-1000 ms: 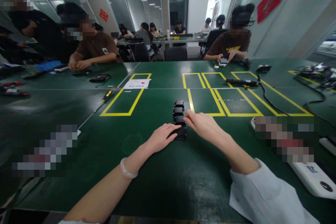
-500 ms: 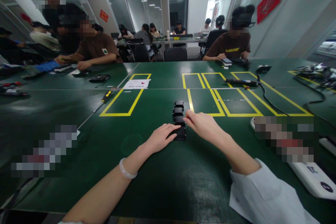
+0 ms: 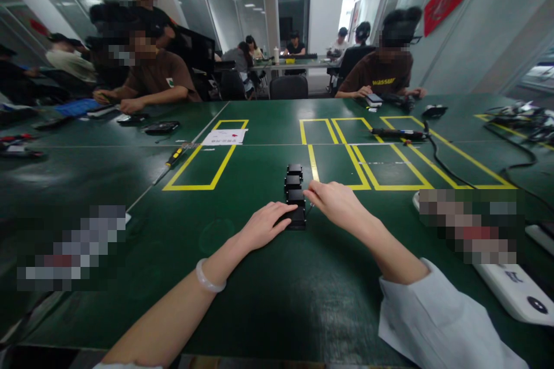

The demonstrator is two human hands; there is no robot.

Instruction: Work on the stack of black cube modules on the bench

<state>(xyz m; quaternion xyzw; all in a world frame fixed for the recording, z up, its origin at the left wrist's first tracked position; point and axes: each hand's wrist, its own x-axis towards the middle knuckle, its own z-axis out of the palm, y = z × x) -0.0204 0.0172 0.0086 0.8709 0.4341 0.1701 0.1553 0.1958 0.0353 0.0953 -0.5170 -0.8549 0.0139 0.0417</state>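
Observation:
Several black blocks (image 3: 295, 181) stand in a row on the green table (image 3: 259, 294), running away from me. My left hand (image 3: 269, 223), with a pale bracelet on its wrist, rests its fingertips on the nearest black block (image 3: 298, 218), fingers stretched and slightly apart. Just right of the row, my right hand (image 3: 334, 200) is closed in a pinch. A thin metal shaft (image 3: 309, 208) shows below its fingers, slanting toward the right side of the nearest block. The rest of what it holds is hidden by the fingers.
Yellow tape outlines (image 3: 341, 187) mark the table beyond the blocks. A yellow-black screwdriver (image 3: 175, 157) and a white paper (image 3: 224, 137) lie left of the row. A black tool with a cord (image 3: 398, 135) is back right. White blurred-out devices flank my arms. People sit across the table.
The shaft below my right hand shows more clearly, slightly farther from the block's side. My left hand stays on the block. In the background, a standing person has moved to the right.

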